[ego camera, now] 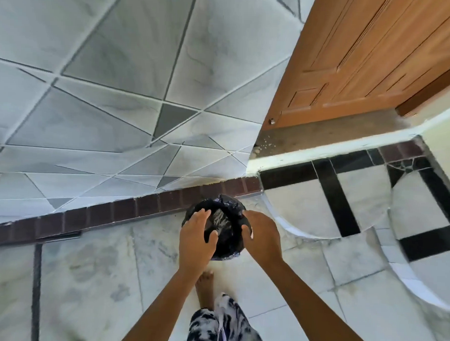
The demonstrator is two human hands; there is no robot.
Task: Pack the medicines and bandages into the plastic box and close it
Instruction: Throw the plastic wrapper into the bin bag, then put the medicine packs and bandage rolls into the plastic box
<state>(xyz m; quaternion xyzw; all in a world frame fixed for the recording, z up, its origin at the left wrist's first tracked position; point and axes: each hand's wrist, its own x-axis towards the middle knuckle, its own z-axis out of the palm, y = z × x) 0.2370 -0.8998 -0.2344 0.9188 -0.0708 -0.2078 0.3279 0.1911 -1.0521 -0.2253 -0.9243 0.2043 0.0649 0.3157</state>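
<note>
Head view, two hands [198,235] [263,236], one black bag [223,218]

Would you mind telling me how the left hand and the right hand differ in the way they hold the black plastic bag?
The left hand lies spread over the near-left side of the black plastic bag, its fingers pointing up and its thumb hooked toward the opening. The right hand clasps the right edge, its fingers curled into the plastic. Both hands are bare and touch the bag.
</note>
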